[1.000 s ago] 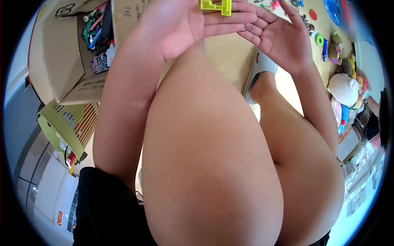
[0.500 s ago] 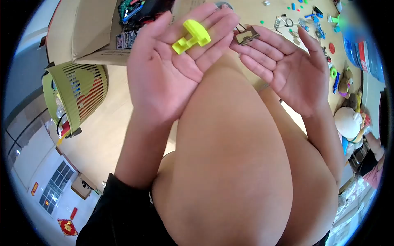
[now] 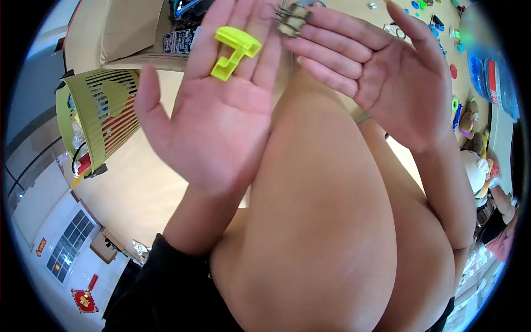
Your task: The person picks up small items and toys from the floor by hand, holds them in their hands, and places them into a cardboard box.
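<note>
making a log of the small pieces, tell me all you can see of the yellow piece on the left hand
The bright yellow piece, plastic by its look, lies loose on the fingers of the open left hand. A broad rounded end joins a narrow stem, which leads to a hollow, box-like foot nearer the palm. No break shows; its underside is hidden.

Tan surface (image 3: 354, 5), cardboard box (image 3: 130, 30), red disc (image 3: 453, 71) (small), brown plush toy (image 3: 469, 118)

yellow piece (image 3: 237, 40): bright, hooked, hollow-sided, lying across the left hand's (image 3: 215, 116) fingers
brown piece (image 3: 293, 22): small, boxy, thin dark prongs, just right of the left hand's fingers
</note>
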Demonstrator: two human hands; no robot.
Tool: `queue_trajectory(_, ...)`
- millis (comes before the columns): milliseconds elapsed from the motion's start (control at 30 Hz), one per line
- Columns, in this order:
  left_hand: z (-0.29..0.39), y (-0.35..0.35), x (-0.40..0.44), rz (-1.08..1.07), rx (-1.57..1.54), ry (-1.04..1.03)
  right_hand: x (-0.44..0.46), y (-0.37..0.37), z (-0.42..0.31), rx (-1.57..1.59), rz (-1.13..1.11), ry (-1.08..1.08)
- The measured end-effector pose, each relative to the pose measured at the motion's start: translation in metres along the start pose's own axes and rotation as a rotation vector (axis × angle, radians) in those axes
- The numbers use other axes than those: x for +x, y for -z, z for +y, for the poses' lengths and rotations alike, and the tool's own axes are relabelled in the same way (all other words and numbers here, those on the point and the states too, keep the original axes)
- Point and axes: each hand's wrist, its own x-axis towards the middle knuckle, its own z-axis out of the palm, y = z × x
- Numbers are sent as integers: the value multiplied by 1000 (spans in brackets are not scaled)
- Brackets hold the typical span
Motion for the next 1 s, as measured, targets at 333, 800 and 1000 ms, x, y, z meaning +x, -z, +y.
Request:
queue_trajectory(333,22,2,-19,56,-25,-58,24,-32,26,-60,130,-51)
queue_trajectory(800,31,-21,-19,532,119,-183,32,-20,44,-380,4,-8)
queue_trajectory(1000,29,-23,-13,620,250,-200,30,-22,40,-500,59,-21)
